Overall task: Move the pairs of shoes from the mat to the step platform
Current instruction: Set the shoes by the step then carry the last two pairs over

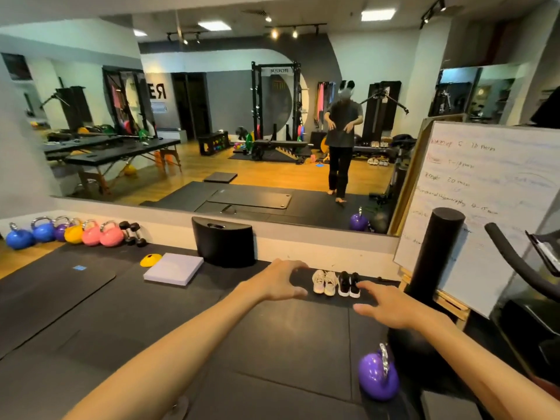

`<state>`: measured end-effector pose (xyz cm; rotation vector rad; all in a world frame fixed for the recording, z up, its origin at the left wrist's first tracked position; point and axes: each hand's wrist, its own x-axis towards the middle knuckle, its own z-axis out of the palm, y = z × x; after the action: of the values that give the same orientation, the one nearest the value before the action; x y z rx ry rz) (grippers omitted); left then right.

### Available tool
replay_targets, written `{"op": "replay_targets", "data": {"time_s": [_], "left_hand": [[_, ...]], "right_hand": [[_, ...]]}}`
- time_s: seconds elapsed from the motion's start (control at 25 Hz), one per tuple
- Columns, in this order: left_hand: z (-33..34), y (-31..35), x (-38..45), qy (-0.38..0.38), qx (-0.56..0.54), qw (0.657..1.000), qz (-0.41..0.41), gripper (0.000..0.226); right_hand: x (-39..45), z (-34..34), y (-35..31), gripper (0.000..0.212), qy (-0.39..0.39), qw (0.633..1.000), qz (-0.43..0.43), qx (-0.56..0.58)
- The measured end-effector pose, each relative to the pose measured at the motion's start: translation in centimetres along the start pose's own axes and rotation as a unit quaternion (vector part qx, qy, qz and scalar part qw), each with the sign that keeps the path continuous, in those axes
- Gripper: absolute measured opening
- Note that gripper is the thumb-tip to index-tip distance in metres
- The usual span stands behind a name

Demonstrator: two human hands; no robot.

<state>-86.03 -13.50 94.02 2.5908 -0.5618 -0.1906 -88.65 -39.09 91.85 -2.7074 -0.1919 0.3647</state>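
Observation:
Two pairs of shoes stand side by side on the black floor mat [306,283] near the mirror wall: a white pair [325,282] on the left and a black pair with white soles [348,284] on the right. My left hand [280,281] hovers in the air just left of the white pair, fingers loosely curved, holding nothing. My right hand [386,304] is stretched out with its fingertips near the black pair, also holding nothing. I cannot tell which object is the step platform.
A black curved block [224,242], a pale foam pad [173,268] and a yellow cone [150,259] lie left of the shoes. Several coloured kettlebells [74,233] line the wall. A purple kettlebell [378,374], black roller [433,253], whiteboard [491,192] and exercise bike crowd the right.

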Motion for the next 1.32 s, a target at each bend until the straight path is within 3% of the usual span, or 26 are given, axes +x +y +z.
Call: {"op": "replay_targets", "data": {"time_s": [0.32, 0.52, 0.76, 0.96, 1.12, 1.32], "left_hand": [[-2.2, -3.5, 21.9, 0.028, -0.009, 0.999, -0.039, 0.064], [0.2, -8.4, 34.6, -0.037, -0.009, 0.998, -0.047, 0.062], [2.0, -13.0, 52.4, -0.050, -0.037, 0.998, -0.019, 0.062], [1.9, -15.8, 64.9, -0.106, -0.021, 0.994, -0.014, 0.061], [3.3, -17.6, 74.3, -0.132, -0.009, 0.991, -0.016, 0.059], [11.3, -21.7, 85.7, -0.166, -0.011, 0.985, -0.056, 0.055]], "right_hand": [[20.2, -6.5, 9.3, 0.054, 0.004, 0.999, 0.034, -0.015], [31.0, -8.0, 14.5, 0.057, -0.030, 0.996, 0.080, 0.002], [43.9, -11.4, 18.5, 0.058, -0.027, 0.993, 0.114, 0.019], [54.5, -14.2, 22.0, 0.052, -0.021, 0.989, 0.141, 0.043], [63.5, -13.7, 27.7, 0.058, -0.064, 0.984, 0.159, 0.041], [76.9, -9.2, 38.0, 0.061, -0.143, 0.975, 0.164, 0.049]]}}
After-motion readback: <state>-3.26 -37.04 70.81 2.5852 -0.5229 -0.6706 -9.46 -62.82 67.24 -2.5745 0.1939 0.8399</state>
